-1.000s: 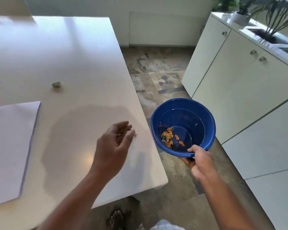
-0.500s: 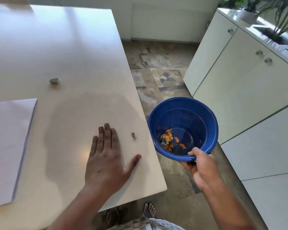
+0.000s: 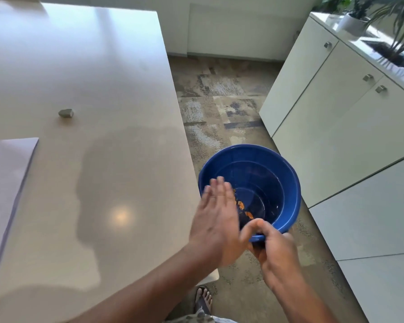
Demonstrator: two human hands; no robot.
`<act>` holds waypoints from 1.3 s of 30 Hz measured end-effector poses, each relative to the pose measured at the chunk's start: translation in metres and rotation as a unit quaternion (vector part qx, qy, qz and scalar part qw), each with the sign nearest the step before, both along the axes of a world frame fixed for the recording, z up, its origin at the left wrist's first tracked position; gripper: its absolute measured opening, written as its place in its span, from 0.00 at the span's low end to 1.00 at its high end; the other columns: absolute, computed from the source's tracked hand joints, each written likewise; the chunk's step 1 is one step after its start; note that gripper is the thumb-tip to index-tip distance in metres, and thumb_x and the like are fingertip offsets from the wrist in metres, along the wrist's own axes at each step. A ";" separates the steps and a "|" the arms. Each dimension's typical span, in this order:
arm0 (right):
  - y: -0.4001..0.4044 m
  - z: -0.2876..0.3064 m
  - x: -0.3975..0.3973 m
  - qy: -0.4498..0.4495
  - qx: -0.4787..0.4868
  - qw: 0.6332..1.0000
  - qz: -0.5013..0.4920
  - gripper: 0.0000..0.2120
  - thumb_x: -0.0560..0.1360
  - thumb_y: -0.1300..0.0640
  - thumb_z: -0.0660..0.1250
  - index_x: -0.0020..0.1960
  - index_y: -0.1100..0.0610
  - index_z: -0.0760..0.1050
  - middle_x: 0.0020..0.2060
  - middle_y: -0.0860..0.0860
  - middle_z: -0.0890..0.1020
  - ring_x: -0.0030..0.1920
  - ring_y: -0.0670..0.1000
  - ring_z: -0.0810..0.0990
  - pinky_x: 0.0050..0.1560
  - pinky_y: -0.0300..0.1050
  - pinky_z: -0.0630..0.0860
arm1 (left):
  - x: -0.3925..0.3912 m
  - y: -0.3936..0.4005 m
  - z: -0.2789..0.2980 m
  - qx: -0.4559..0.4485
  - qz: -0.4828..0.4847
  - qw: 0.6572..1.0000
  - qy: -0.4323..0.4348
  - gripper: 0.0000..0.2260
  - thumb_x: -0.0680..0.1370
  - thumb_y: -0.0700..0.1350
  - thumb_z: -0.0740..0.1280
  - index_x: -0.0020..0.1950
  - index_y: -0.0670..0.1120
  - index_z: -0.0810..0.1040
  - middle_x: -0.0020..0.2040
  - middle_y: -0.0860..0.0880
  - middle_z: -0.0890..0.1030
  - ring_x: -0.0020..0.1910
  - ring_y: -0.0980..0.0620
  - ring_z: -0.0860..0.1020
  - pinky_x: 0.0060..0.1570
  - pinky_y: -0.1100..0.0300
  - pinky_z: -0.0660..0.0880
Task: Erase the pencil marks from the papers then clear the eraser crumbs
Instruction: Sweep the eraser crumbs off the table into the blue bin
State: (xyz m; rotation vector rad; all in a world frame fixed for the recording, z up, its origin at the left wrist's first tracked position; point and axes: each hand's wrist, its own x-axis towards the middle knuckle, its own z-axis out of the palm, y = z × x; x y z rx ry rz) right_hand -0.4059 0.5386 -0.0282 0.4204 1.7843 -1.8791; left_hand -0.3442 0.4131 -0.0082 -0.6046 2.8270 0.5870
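Two hands meet at the round blue plastic bowl (image 3: pixel 278 183): the right hand (image 3: pixel 274 249) grips its near rim just off the glossy white bench (image 3: pixel 91 66), while the blurred left hand (image 3: pixel 216 217), flat and apparently grasping nothing, sweeps over it. Crumbs could miss the bowl and fall to the floor.

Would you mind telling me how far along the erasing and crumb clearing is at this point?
Nearly finished, it seems. The paper looks free of marks and the eraser lies idle on the table. In hand: the left hand, flat and blurred, sweeps off the edge over the blue bowl gripped by the right hand. No crumbs show on the table.
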 end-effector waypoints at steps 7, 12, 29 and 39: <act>0.002 0.010 -0.003 -0.018 -0.020 1.000 0.008 0.13 0.79 0.67 0.67 0.63 0.62 0.77 0.51 0.64 0.85 0.43 0.55 0.84 0.48 0.56 0.83 | -0.003 0.007 0.009 0.038 -0.015 0.994 0.099 0.41 0.80 0.70 0.37 0.83 0.45 0.30 0.81 0.49 0.26 0.78 0.54 0.23 0.81 0.52 0.31; 0.001 0.010 -0.005 -0.032 -0.013 0.999 0.017 0.14 0.76 0.73 0.64 0.60 0.65 0.74 0.46 0.59 0.80 0.45 0.57 0.84 0.49 0.58 0.86 | 0.076 -0.034 -0.004 -0.047 0.089 0.987 0.128 0.42 0.81 0.72 0.36 0.82 0.45 0.29 0.82 0.48 0.26 0.81 0.52 0.27 0.80 0.55 0.31; 0.003 0.013 0.001 -0.037 -0.036 0.998 0.024 0.09 0.77 0.74 0.62 0.50 0.62 0.72 0.42 0.59 0.76 0.37 0.52 0.79 0.49 0.55 0.81 | 0.028 -0.011 0.003 0.040 -0.106 0.990 0.085 0.40 0.83 0.71 0.45 0.86 0.47 0.45 0.86 0.51 0.41 0.82 0.57 0.33 0.83 0.53 0.40; 0.002 0.007 0.001 -0.049 -0.029 0.998 0.025 0.12 0.77 0.73 0.63 0.58 0.63 0.73 0.50 0.60 0.77 0.50 0.60 0.81 0.55 0.61 0.84 | 0.092 -0.046 0.000 -0.045 0.213 0.973 -0.080 0.52 0.66 0.76 0.25 0.75 0.37 0.20 0.73 0.35 0.17 0.76 0.37 0.20 0.80 0.43 0.30</act>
